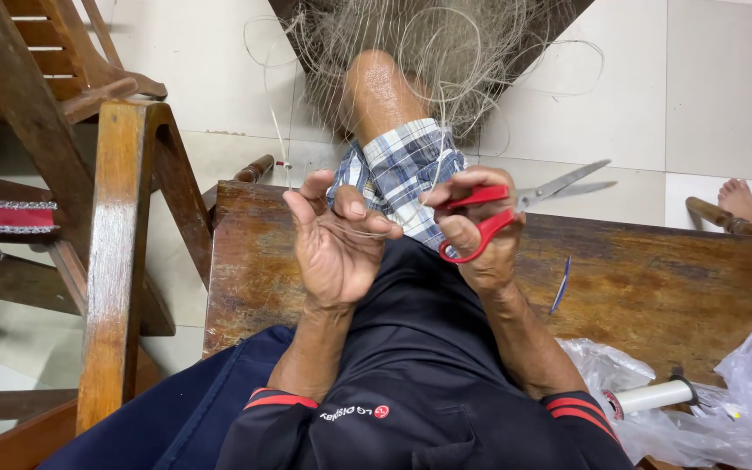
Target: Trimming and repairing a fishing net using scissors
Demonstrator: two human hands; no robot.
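Scissors (515,209) sit in my right hand (480,239), red loops around my fingers and the steel blades parted, tips pointing off to the right above the wooden table (654,278). My left hand (334,239) is raised beside it, the two hands close but not touching, with the thumb and forefinger pinched together on a thin pale line (367,231) that runs across toward the blades (it is so fine that I lose it against the checked shorts). That line leads up into the fishing net (428,43), a grey tangle heaped over my knee (376,91) with loose loops straying out on the tiled floor (707,78).

I judge the line to be light, slick and springy; it would slide out of a loose pinch, so the hold belongs right at the fingertips, close to where the blades meet it, with a little tension to keep it straight. The net itself looks soft and limp, apt to snag on anything. The scissors are stiff and easy to hold by their loops.

On the table to my right lie a blue netting needle (560,285), a white spool (654,396) and crumpled clear plastic bags (741,409). A wooden chair (119,235) stands at my left, and someone else's bare foot (737,200) shows at the far right edge.
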